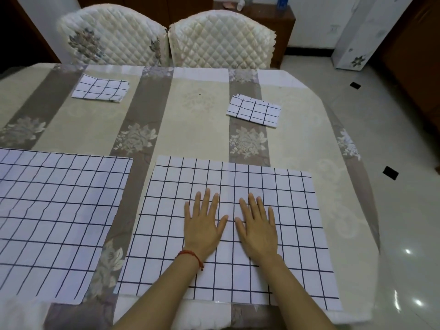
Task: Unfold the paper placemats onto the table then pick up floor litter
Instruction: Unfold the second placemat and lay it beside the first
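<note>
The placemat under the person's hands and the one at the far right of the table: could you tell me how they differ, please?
The near placemat lies fully unfolded and flat; the far right placemat is still folded into a small packet. The left hand and right hand press palm-down on the near one; nothing touches the far one. Both are white with a dark grid.
</note>
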Demonstrator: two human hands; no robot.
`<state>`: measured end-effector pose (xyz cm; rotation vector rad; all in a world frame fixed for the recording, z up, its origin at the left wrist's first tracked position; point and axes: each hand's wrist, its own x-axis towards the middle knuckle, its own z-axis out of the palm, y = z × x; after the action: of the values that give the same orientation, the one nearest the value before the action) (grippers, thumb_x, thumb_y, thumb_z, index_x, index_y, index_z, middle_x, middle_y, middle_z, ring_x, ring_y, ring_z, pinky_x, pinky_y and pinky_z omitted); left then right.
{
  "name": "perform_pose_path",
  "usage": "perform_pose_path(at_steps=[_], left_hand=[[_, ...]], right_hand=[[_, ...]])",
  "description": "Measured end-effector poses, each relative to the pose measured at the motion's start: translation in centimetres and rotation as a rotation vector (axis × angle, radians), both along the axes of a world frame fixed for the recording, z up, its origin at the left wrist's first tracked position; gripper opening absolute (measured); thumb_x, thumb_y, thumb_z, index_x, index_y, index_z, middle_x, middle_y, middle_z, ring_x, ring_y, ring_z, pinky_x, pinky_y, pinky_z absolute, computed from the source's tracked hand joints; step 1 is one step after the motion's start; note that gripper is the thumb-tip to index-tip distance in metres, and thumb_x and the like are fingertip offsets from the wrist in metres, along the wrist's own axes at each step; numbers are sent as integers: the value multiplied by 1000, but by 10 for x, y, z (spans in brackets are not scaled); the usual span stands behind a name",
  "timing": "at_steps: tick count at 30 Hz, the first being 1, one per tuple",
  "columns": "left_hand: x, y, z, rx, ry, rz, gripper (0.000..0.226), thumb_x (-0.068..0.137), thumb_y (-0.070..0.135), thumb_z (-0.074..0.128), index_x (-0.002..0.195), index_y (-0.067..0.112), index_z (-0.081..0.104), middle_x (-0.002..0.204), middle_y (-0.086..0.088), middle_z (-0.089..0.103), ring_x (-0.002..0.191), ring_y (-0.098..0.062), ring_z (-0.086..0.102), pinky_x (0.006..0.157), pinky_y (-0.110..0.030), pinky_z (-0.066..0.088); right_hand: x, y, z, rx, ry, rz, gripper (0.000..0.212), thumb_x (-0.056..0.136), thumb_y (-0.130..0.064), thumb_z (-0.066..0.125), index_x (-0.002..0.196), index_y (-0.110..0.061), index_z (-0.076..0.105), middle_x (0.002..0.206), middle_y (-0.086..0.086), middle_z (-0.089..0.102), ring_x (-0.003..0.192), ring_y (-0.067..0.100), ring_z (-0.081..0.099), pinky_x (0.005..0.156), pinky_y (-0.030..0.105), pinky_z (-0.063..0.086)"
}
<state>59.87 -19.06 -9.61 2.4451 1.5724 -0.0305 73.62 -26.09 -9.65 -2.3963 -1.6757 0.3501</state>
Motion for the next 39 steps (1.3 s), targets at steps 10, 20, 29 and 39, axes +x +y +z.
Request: perform_pose_path(at_steps=[10, 20, 29, 39], left_hand=[[-3, -3, -4, 46, -79, 42, 68, 86, 64, -1, 143, 27, 9, 154, 0, 20, 143, -24, 11, 112, -39, -12], [-6, -2, -7, 62, -106, 38, 76, 79, 68, -10, 143, 29, 1, 155, 5, 1, 141, -18, -9, 110, -37, -21], [-27, 13, 11, -28, -136, 403, 77, 86, 61, 14, 146, 14, 9, 156, -18, 1, 144, -36, -4, 116, -57, 2], [33, 15, 3, -12, -81, -228, 73, 79, 63, -6, 145, 31, 2, 156, 9, -6, 145, -17, -7, 115, -43, -10]], right_hand=[[51, -20, 10, -47, -24, -300, 62, 90, -55, 9, 147, -30, 5, 157, -6, -6, 144, 10, -10, 115, 36, -15], [0, -44, 5, -43, -27, -178, 59, 91, -54, 11, 145, -31, 11, 154, -8, 5, 143, 9, -2, 111, 28, -19], [40, -74, 13, -74, -30, -273, 61, 84, -55, -1, 141, -33, -4, 152, -12, -7, 140, 5, -8, 106, 18, -29], [43, -75, 8, -10, -41, -267, 76, 82, -61, -15, 145, -26, 9, 152, -9, 0, 142, 10, 1, 110, 24, -21]])
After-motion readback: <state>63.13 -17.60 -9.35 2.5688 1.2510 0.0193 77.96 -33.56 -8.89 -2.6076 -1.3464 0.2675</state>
